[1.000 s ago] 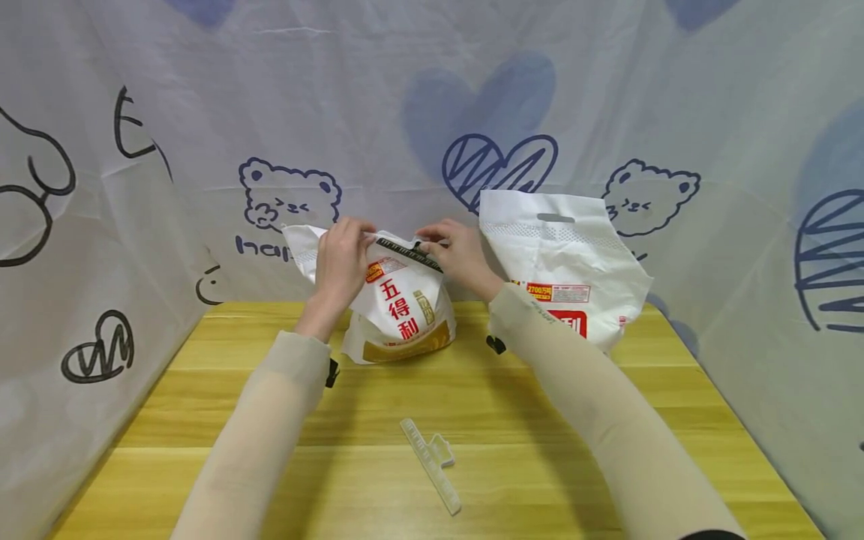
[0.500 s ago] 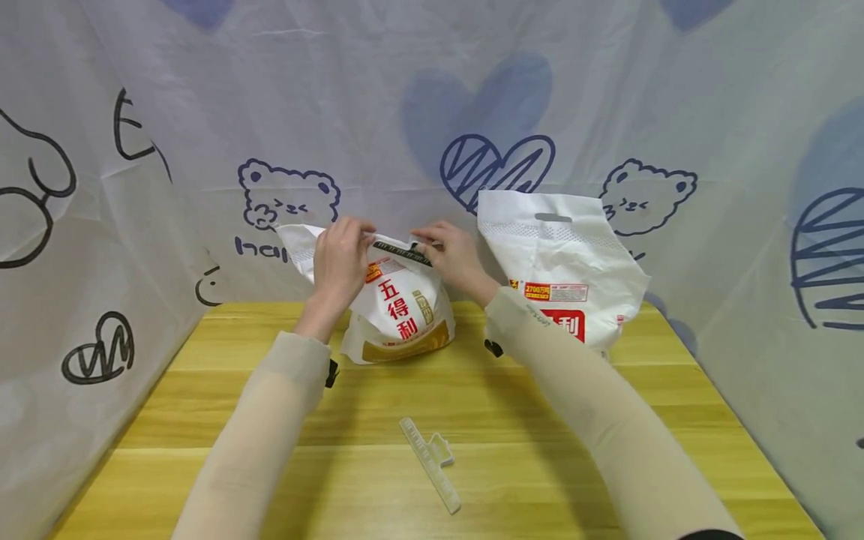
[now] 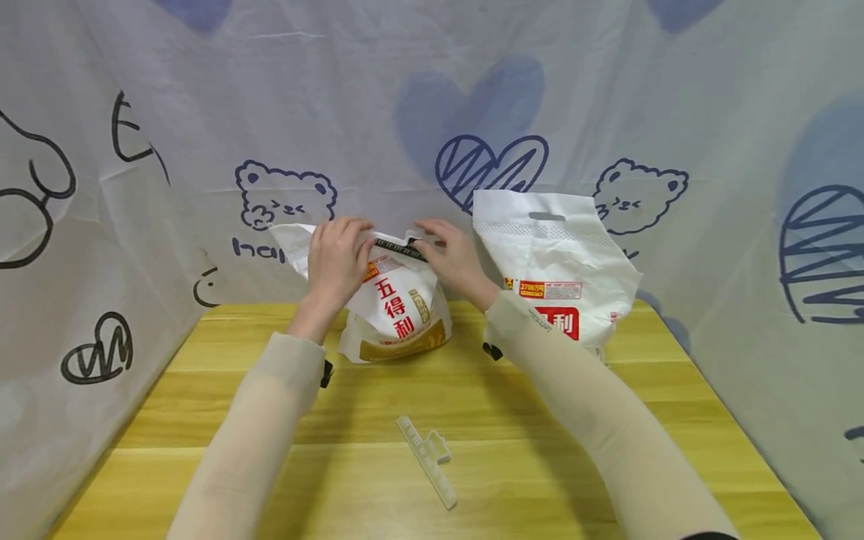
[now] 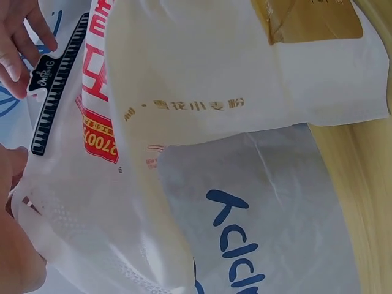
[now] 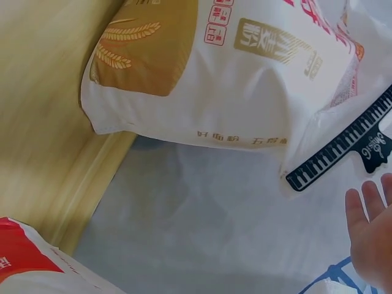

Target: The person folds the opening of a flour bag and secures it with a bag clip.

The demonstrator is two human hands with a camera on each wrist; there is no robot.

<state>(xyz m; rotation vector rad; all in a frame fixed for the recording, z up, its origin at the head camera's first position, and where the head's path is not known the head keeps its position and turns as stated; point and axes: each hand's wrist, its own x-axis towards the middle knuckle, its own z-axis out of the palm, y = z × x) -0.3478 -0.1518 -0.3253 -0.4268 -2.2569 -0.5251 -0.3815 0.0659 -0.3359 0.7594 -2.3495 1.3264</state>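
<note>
Currently, the wood-grained surface (image 3: 367, 484) is carrying a white printed bag (image 3: 397, 304) near its 12 o'clock edge, and a black keyboard-patterned clip (image 3: 401, 249) is spanning the bag's upper part. The left grip (image 3: 337, 259) is pinching the bag's top at 10 o'clock; the right grip (image 3: 455, 259) is hovering released, fingers extending, just beside the clip's handle. A second white bag (image 3: 560, 259) is standing at 1 o'clock, and a pale clip (image 3: 427, 462) is lying at 6 o'clock from the first bag. Printed fabric (image 3: 364, 97) is enclosing the surface at 9, 12 and 3 o'clock, displaying hearts and bear outlines.
</note>
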